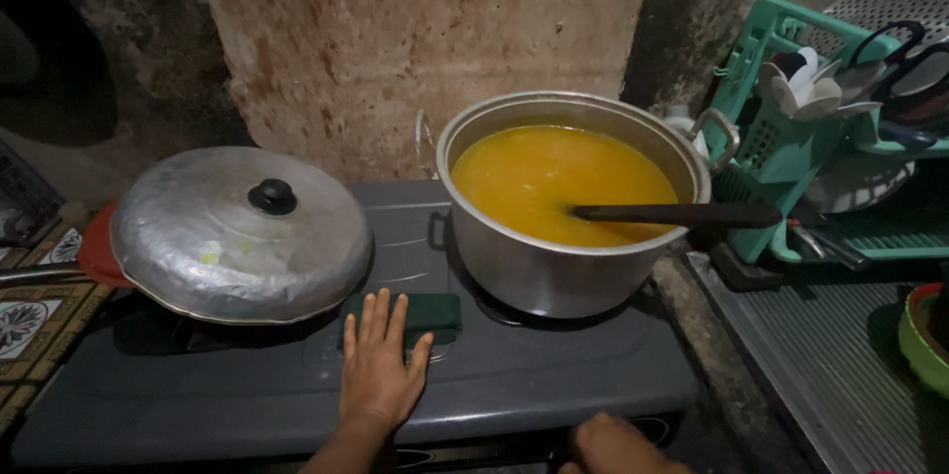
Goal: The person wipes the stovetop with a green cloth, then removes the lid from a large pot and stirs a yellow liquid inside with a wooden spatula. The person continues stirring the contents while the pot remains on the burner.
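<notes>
- Stage of work, judged from the scene: a large aluminium pot (573,207), right of centre, already holds an opaque yellow-orange liquid to a little below the rim; a dark ladle handle (677,214) lies across the rim with its bowl submerged, and neither hand is on it.
- Left hand (381,370), lower centre: laid palm-down on the stove top (554,375), fingers spread and extended, their tips touching or overlapping a dark green rectangular block (425,314) that lies flat between the two burners. It grips nothing.
- Right hand (613,444), bottom edge: only the back and knuckles show, at the stove's front panel where the knobs would sit; whether it is closed on a knob cannot be told.
- Left burner: a pan with a red edge (94,247) is covered by a domed, dull-grey metal lid (237,237) with a black round knob (272,196); its contents are hidden.
- Materials: the stove top is smooth, matt grey metal; the pot is brushed and scuffed, with riveted loop handles; the wall behind (415,29) is rough, stained plaster.
- Upper right: a teal plastic rack (781,158) holds white spoons and scissors; a ribbed metal draining surface (830,365) lies below it.
</notes>
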